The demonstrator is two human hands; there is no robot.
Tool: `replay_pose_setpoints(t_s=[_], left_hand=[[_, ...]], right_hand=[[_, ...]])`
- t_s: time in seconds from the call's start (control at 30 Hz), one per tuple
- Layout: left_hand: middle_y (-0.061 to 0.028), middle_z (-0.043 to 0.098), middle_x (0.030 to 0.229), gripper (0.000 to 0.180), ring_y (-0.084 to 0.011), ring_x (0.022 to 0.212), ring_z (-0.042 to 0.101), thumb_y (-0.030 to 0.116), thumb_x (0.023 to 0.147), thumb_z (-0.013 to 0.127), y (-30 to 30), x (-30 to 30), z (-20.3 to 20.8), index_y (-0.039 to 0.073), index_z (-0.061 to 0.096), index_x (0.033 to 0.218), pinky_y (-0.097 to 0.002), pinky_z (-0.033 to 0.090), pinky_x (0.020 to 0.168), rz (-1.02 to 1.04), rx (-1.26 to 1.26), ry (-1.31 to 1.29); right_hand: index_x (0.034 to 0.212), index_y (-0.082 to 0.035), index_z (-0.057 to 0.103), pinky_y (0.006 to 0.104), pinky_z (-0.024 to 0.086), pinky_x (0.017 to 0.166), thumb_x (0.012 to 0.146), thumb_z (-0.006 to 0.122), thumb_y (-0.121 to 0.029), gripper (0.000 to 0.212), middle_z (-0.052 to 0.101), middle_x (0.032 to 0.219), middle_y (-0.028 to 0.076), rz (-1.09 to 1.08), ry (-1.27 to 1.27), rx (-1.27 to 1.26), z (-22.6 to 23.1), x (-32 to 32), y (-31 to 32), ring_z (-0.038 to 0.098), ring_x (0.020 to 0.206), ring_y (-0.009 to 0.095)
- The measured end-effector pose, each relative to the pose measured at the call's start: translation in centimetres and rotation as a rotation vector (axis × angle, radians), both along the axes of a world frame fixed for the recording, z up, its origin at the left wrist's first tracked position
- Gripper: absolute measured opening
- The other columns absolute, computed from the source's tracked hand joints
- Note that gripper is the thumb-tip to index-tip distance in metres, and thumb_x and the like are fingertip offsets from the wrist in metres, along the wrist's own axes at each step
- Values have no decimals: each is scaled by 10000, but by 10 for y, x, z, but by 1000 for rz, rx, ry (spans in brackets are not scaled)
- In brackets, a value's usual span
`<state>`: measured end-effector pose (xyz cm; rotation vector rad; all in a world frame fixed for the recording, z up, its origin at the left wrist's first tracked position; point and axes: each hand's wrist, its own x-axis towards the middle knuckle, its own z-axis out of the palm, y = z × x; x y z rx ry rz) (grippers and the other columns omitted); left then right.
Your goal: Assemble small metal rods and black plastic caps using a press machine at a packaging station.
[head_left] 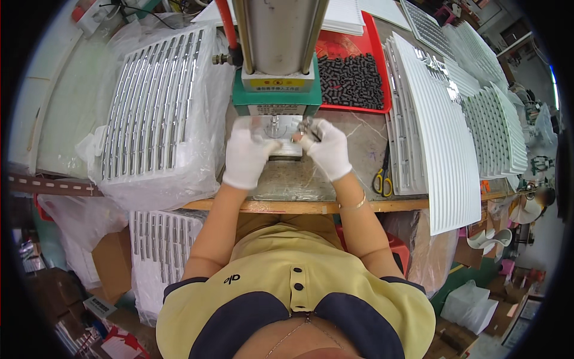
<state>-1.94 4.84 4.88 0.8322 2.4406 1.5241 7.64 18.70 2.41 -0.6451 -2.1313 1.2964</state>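
My left hand (pixel 245 157), in a white glove, is at the left side of the press (pixel 280 36). Its fingers are blurred, but the thumb stands apart from them, and I see nothing between. At the right of the press, my gloved right hand (pixel 330 151) pinches a small shiny metal part (pixel 307 127) with bare-looking fingertips. Between both hands lies the press's metal base plate (pixel 291 151), with a small metal fixture (pixel 275 124) upright at its back. The press has a grey cylinder above a green body (pixel 242 99).
A red tray (pixel 385 99) of black tubular pieces stands behind right. Slotted trays of shiny metal strips (pixel 152 107) lie left in plastic film. White ridged sheets (pixel 445 143) lean at right. Scissors (pixel 383 178) with yellow-and-black handles lie near the table's wooden front edge (pixel 311 207).
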Motion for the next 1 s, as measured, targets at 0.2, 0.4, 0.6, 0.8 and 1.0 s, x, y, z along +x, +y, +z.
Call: replay_pose_setpoints(t_s=[0.2, 0.4, 0.6, 0.8, 1.0], left_hand=[[-190, 618, 890, 281, -316, 825, 614, 168, 819, 576, -4, -42, -22, -21, 539, 1023, -407, 469, 712, -150, -290, 506], [-93, 617, 825, 228, -137, 677, 567, 68, 859, 526, -35, -21, -28, -29, 482, 1061, -256, 453, 590, -50, 342, -389], [-68, 610, 887, 236, -82, 674, 526, 36, 870, 511, -48, 11, -20, -25, 507, 1098, -219, 439, 625, -432, 274, -633], [-44, 604, 928, 188, -82, 771, 547, 26, 798, 629, -29, 37, -25, 6, 559, 971, -231, 455, 685, -474, 213, -199], [-57, 594, 690, 191, -149, 638, 570, 88, 778, 665, -4, 57, -35, 32, 542, 913, -284, 458, 600, -387, 202, 46]], right_hand=[[925, -14, 635, 256, 477, 640, 727, 733, -179, 276, 664, 774, 106, 95, -65, -180, -4, -44, -7, 615, 661, 128], [1000, -5, 645, 254, 472, 636, 703, 759, -217, 383, 673, 840, 122, 79, -147, 180, 2, -41, -14, 605, 670, 125], [1184, 31, 516, 252, 496, 735, 700, 774, -220, 603, 651, 958, 91, 194, 243, -307, 0, 17, -27, 616, 847, 120], [947, -3, 639, 269, 461, 596, 802, 669, -222, 264, 644, 744, 92, 217, -85, -163, 36, 36, -47, 555, 642, 120], [929, 0, 633, 278, 461, 629, 770, 687, -207, 267, 620, 761, 119, 35, 5, -292, 26, 53, -45, 558, 664, 134]])
